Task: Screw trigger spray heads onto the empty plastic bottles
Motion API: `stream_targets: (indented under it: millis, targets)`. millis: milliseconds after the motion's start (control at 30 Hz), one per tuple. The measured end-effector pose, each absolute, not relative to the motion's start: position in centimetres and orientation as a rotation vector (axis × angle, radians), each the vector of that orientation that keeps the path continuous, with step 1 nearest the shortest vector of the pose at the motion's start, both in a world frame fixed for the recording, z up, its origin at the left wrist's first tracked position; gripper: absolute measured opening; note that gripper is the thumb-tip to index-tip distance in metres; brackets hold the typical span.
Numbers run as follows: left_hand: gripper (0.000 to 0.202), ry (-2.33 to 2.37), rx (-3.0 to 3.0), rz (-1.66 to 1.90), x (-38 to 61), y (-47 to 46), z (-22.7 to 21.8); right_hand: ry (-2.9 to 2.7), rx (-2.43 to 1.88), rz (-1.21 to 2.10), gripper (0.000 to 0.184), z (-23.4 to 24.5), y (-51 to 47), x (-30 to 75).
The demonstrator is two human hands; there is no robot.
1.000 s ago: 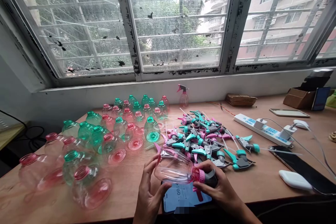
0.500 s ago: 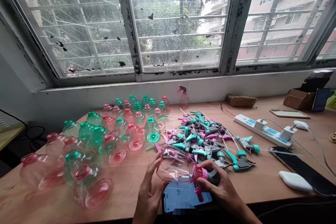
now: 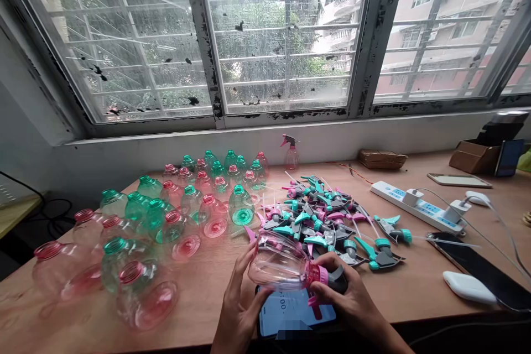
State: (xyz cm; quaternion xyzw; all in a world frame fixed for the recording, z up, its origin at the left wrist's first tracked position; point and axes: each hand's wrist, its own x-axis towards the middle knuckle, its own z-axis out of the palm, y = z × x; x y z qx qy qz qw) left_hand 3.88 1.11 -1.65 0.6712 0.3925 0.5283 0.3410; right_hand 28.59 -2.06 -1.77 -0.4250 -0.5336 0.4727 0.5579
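Note:
A clear pink bottle (image 3: pixel 279 263) lies sideways in front of me, above a lit phone (image 3: pixel 295 310). My left hand (image 3: pixel 239 304) is wrapped round the bottle's body from below. A pink and grey spray head (image 3: pixel 329 279) sits on the bottle's neck, and my right hand (image 3: pixel 350 301) is closed round it. Just behind lies a pile of pink and teal spray heads (image 3: pixel 321 220).
Several empty pink and green bottles (image 3: pixel 166 218) cover the left of the wooden table (image 3: pixel 415 287). One finished spray bottle (image 3: pixel 291 153) stands by the wall. A power strip (image 3: pixel 418 206), a dark phone (image 3: pixel 481 271), a white case (image 3: pixel 467 286) and cardboard boxes (image 3: pixel 473 155) lie right.
The bottle has lifted slightly and turned in my hands while the right hand stays closed on the spray head. Nothing else on the table has moved.

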Motion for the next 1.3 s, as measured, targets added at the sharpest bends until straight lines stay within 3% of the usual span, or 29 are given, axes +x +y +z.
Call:
stream_targets:
  millis: [100,333,500,800,967,1133,1300]
  targets:
    - [0.072,1.027,1.662,1.304,3.69,0.98,-1.91,-1.324,-1.019,1.018,0.03,-1.57,-2.05,28.57]
    - [0.051,0.997,1.763,1.394,3.99,1.18,-1.41,-1.226,-0.987,1.123,0.033,-1.64,-2.01,28.54]
    - [0.06,1.075,1.554,1.39,4.35,0.85,-1.72,-1.247,-1.006,1.086,0.03,-1.37,-2.04,28.54]
    - [0.045,0.956,1.733,1.405,3.77,1.47,-1.49,-1.202,-0.997,1.137,0.032,-1.69,-2.12,28.55]
    - [0.072,1.053,1.589,1.397,4.24,0.99,-1.41,-1.256,-1.03,1.048,0.033,-1.57,-2.02,28.51]
    - [0.05,1.082,1.495,1.375,4.27,0.82,-1.51,-1.255,-1.046,1.056,0.034,-1.43,-2.13,28.51]
    - [0.049,0.983,1.715,1.431,3.91,1.31,-1.71,-1.15,-1.005,1.162,0.036,-1.55,-2.16,28.58]
